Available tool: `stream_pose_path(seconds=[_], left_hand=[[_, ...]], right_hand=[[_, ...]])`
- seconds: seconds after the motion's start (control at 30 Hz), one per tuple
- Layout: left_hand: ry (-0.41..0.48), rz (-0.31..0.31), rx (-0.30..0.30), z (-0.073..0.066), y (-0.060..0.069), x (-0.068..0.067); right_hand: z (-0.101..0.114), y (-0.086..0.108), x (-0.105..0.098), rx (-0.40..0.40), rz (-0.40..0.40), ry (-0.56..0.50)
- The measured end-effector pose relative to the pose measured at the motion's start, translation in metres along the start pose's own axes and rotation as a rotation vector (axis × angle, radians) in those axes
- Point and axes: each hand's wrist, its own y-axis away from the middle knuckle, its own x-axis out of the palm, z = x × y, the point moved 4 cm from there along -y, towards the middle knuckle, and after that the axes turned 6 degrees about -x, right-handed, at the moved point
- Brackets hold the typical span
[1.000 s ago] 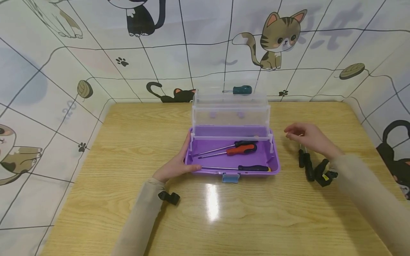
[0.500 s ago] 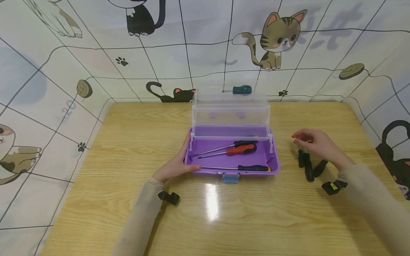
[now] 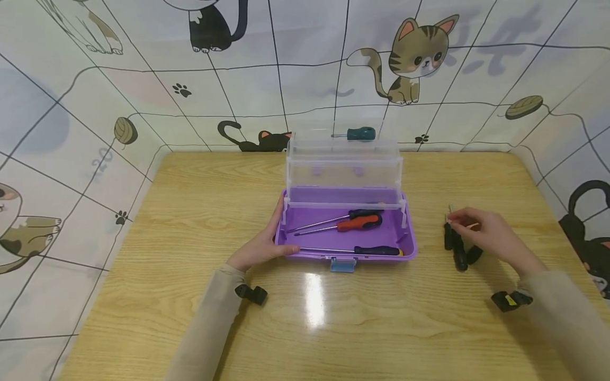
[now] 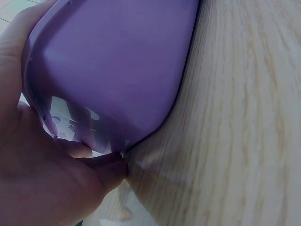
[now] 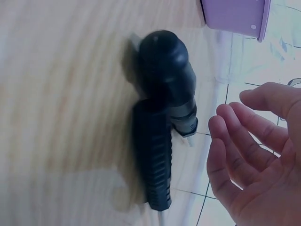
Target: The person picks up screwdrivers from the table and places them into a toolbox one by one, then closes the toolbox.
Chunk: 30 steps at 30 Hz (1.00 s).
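Observation:
My left hand [image 3: 257, 250] grips the left end of an open purple toolbox [image 3: 393, 222], its thumb on the front rim and fingers along the side. The left wrist view shows this hand [image 4: 47, 169] against the box's end wall [image 4: 127, 61]. Inside lie a red screwdriver [image 3: 359, 222], a black screwdriver [image 3: 364, 213] and a black screwdriver with a yellow end [image 3: 378, 251]. My right hand [image 3: 493, 233], fingers loosely bent, is over black-handled screwdrivers [image 3: 459, 254] on the table. In the right wrist view, this hand [image 5: 258, 160] holds nothing, apart from the ribbed black handle [image 5: 153, 155].
The box's clear lid [image 3: 343, 151] stands raised at the back, with a teal-handled screwdriver [image 3: 361, 134] on it. A blue latch [image 3: 343, 264] hangs at the front. The wooden table [image 3: 214, 196] meets a cat-printed backdrop [image 3: 305, 90] behind and at both sides.
My right hand has moved right and toward me, from beside the box to over the black-handled screwdrivers. The left hand and toolbox have stayed put.

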Motion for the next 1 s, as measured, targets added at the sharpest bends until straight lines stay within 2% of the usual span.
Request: stream_pose_path(seconds=[0.17, 0.4, 0.57, 1.0], left_hand=[[-0.005, 0.002, -0.001, 0.001, 0.000, -0.001], [0.013, 0.028, -0.028, -0.029, 0.011, 0.001], [0.025, 0.031, -0.016, -0.031, 0.012, 0.002], [0.037, 0.028, -0.006, -0.029, 0.011, 0.003]], right_hand=[[0.000, 0.010, 0.001, -0.015, -0.017, -0.003], [-0.002, 0.023, 0.009, -0.047, -0.054, 0.022], [0.002, 0.029, 0.017, -0.030, -0.086, 0.073], [0.005, 0.035, 0.027, 0.128, -0.045, 0.071]])
